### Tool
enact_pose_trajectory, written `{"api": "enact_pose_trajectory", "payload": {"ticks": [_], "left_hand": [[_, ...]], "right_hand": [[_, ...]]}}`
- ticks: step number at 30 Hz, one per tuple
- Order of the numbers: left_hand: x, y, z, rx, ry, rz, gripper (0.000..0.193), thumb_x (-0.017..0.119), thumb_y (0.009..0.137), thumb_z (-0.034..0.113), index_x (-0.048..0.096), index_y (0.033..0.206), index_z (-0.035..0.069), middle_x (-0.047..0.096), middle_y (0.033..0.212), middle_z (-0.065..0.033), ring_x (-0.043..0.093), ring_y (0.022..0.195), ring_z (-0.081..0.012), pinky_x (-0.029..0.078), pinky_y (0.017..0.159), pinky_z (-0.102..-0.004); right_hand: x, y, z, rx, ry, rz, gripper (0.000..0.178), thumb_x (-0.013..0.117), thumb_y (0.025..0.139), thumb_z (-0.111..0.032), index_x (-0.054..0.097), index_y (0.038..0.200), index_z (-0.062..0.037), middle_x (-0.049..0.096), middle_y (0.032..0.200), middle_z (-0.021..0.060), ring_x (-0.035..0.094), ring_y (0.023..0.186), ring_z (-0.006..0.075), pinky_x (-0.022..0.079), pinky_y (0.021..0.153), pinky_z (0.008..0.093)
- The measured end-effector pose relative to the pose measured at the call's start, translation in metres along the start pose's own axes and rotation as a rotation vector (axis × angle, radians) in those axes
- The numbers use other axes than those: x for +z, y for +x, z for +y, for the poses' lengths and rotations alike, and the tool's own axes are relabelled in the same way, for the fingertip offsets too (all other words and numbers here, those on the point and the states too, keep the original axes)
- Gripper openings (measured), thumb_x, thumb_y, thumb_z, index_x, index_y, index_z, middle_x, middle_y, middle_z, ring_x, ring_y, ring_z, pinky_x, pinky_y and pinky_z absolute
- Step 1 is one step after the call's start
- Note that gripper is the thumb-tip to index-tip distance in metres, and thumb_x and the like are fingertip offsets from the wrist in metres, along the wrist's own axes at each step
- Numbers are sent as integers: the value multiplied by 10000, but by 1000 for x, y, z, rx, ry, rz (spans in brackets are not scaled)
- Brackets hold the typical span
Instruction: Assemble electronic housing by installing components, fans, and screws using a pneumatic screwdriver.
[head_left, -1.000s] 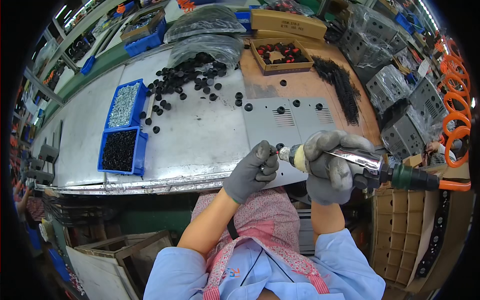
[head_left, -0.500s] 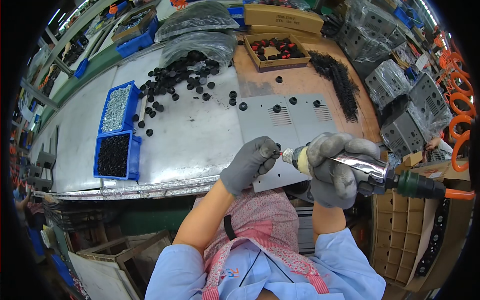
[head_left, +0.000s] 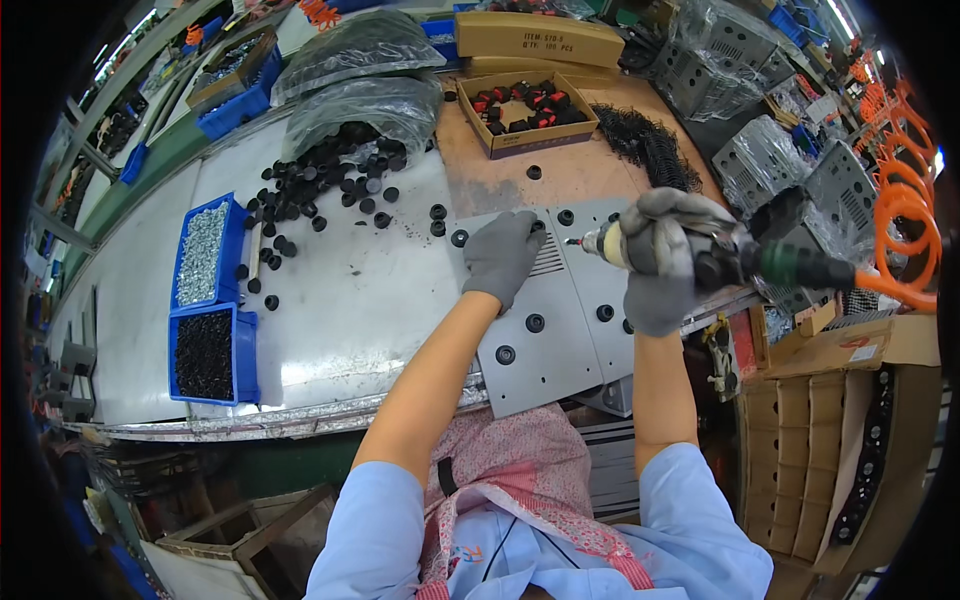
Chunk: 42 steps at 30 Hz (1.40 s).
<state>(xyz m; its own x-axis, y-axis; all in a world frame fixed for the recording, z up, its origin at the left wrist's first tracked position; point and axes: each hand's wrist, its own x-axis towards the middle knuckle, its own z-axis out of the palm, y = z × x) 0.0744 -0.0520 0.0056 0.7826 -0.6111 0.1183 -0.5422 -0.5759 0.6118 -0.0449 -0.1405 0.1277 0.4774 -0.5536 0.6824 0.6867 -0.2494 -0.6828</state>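
My left hand (head_left: 503,258), in a grey glove, reaches over a grey slotted metal panel (head_left: 550,365). Its fingers are closed at a black round rubber foot (head_left: 538,227) near the panel's slots; the fingertips partly hide that foot. A pneumatic screwdriver (head_left: 606,244) is gripped in my gloved right hand (head_left: 662,260), its bit pointing left above the panels, a short way from my left fingers. Further black feet, such as the near one (head_left: 505,355), stand on the panel. Another slotted panel (head_left: 592,275) lies against its right side, partly under my right hand.
Blue bins of silvery small parts (head_left: 203,255) and black screws (head_left: 204,358) stand at left. Loose black feet (head_left: 320,190) spill from a plastic bag (head_left: 365,108). Behind the panels sits a carton of red-and-black parts (head_left: 530,140). An orange coiled hose (head_left: 905,220) hangs at right.
My left hand has moved away from the screwdriver's tip, forward to a foot on the panel. My right hand has lifted the screwdriver forward. More feet on the near panel now show.
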Motion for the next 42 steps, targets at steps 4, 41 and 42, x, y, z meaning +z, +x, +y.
{"api": "enact_pose_trajectory", "payload": {"ticks": [4,41,42], "left_hand": [[4,8,-1,3,-24,18,247,604,860,332,648,1015,145,642,989,-110,633,892,-303,488,755,-405],[-29,-66,5,-478,-2192,-376,357,375,1016,269,435,1186,-39,554,1116,-224,589,1025,-333,539,870,-394],[-31,-75,11,-486,-2120,-368,360,379,1014,252,424,1212,-45,551,1126,-226,585,1038,-337,537,876,-398]], "right_hand": [[16,13,35,70,40,119,130,580,784,69,577,913,50,637,793,121,622,646,137,521,559,247],[12,-35,-67,181,224,111,310,554,776,-58,493,1072,13,590,894,141,595,718,220,525,661,366],[13,-38,-70,162,206,101,320,571,776,-75,491,1074,12,589,898,142,594,726,222,524,663,370]]}}
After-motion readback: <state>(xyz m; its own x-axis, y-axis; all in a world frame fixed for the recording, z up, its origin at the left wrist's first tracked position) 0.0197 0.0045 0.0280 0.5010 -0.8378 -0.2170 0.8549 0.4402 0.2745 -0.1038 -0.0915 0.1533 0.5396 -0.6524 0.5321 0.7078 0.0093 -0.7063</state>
